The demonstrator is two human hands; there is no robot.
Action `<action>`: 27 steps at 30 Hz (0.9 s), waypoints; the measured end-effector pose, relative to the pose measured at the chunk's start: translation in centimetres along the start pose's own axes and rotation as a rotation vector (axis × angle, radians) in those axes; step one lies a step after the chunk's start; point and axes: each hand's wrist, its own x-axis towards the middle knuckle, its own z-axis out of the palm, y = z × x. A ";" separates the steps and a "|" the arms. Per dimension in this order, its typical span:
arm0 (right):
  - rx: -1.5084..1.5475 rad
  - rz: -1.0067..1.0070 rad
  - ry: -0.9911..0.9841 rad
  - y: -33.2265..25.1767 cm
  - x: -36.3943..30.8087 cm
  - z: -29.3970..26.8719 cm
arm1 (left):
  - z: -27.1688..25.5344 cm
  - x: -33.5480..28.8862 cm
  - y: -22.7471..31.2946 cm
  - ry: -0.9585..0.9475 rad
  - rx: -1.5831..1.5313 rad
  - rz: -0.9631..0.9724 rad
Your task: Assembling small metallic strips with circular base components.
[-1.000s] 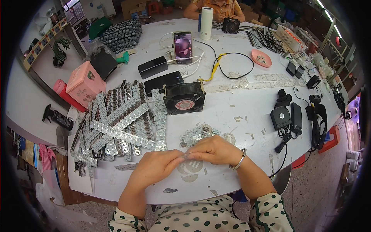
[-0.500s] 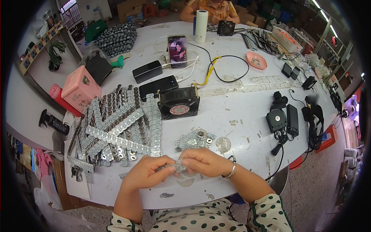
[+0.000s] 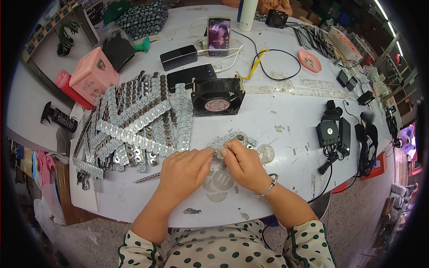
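My left hand (image 3: 185,173) is closed, its thumb and fingertips pressed together beside my right hand. A thin metal strip (image 3: 147,177) shows to the left of that hand; whether the hand grips it or covers it is hidden. My right hand (image 3: 246,166) is closed in a pinch at the near edge of a small pile of silver metal pieces (image 3: 251,142). What lies between the fingers of either hand is too small to make out. To the left, many silver linked metal strips (image 3: 134,139) lie crossed over one another in a heap.
Beyond the hands stands a black fan (image 3: 218,97), with a propped phone (image 3: 219,38) and two black boxes behind it. A pink box (image 3: 94,77) is at the left. Black adapters with cables (image 3: 328,134) lie right. Another person's hand (image 3: 267,6) is at the far edge.
The view has tilted down, so the table's things sit higher. My hands have moved forward to the small pile, and the left has turned knuckles up. More of the thin strip shows.
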 end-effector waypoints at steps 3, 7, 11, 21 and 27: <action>-0.021 0.023 0.022 -0.2 0.0 0.2 | 0.0 -0.1 0.0 -0.037 0.043 -0.009; -0.045 -0.090 -0.047 0.6 -0.7 1.4 | 1.1 0.1 -1.2 0.053 0.131 0.037; 0.018 -0.013 -0.049 -0.6 -0.2 0.5 | 0.8 0.5 -1.4 0.159 0.123 -0.112; 0.037 0.022 0.054 -0.2 -0.2 0.1 | 1.6 0.2 -0.2 0.106 0.183 0.065; 0.241 0.238 0.023 0.2 -0.2 0.1 | 1.6 0.3 -0.2 0.156 0.173 0.003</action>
